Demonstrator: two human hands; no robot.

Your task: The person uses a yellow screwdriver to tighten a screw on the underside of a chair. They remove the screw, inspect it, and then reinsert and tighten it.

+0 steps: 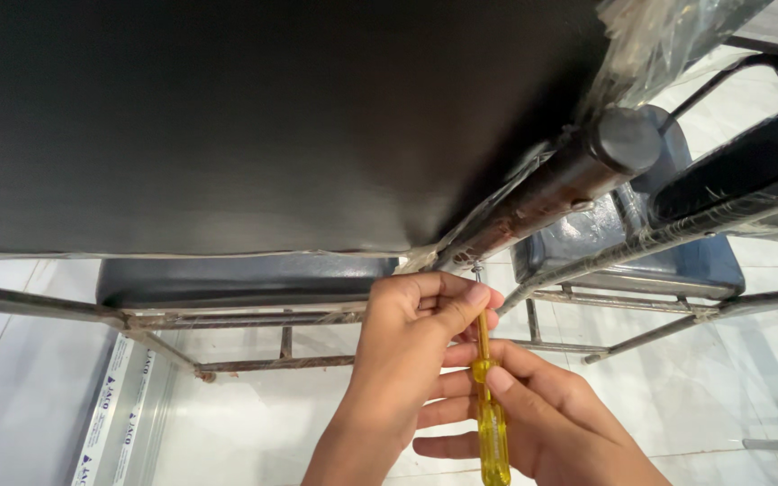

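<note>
I hold a yellow screwdriver (492, 423) upright in the lower middle of the frame, its clear handle running down to the bottom edge. My right hand (542, 418) wraps the handle from the right, fingers curled shut on it and my thumb pressed against its upper end. My left hand (411, 337) sits just above, fingers closed around the metal shaft near the tip, so I steady it there. The tip meets a small screw (477, 267) at the underside of a rusty bar (533, 202), just right of the frame's centre.

That bar slants up to the right and ends in a round dark cap (628, 141). Torn clear plastic wrap (650, 36) hangs around it at the upper right. A broad black panel (254, 117) fills the upper left and centre of the view. Below it, left of my hands, I see a dark padded seat (227, 281) on a rusted frame (227, 319). A second chair (668, 256) with a blue-grey seat stands at the right. The floor (731, 396) beneath is pale glossy tile.
</note>
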